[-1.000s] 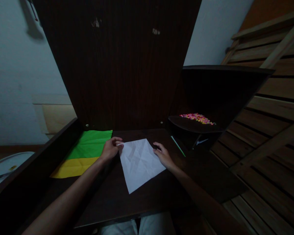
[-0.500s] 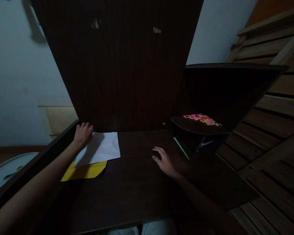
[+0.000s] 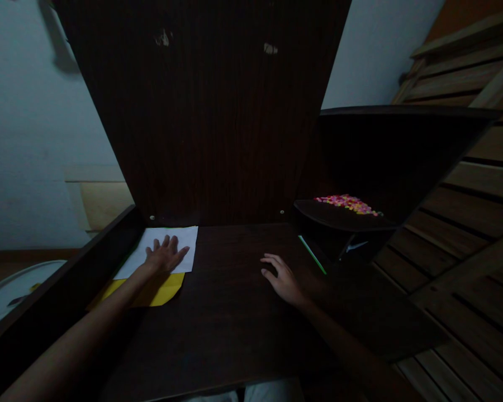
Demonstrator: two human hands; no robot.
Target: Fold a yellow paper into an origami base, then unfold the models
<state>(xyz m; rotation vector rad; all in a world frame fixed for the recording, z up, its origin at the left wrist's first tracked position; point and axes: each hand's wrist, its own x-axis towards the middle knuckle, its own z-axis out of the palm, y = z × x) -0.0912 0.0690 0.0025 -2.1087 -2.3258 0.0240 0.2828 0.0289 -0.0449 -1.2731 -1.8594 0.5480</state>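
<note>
My left hand (image 3: 164,257) lies flat with fingers spread on a white paper sheet (image 3: 184,237) at the desk's back left. The white sheet covers most of the colored sheets below it; a yellow sheet (image 3: 161,291) sticks out at the near side, and only a thin green edge shows. My right hand (image 3: 280,277) rests on the bare dark desk top (image 3: 230,324), fingers loosely curled, holding nothing.
A dark upright back panel (image 3: 201,111) closes the desk's far side. To the right, a dark shelf (image 3: 343,215) carries a pile of small pink and yellow bits (image 3: 347,203). A thin green stick (image 3: 312,254) lies below it. Wooden slats (image 3: 478,184) stand at right.
My left hand carried the white sheet from the desk's middle to the back left, laid it over the green and yellow sheets, and now presses it flat. My right hand let go and stayed.
</note>
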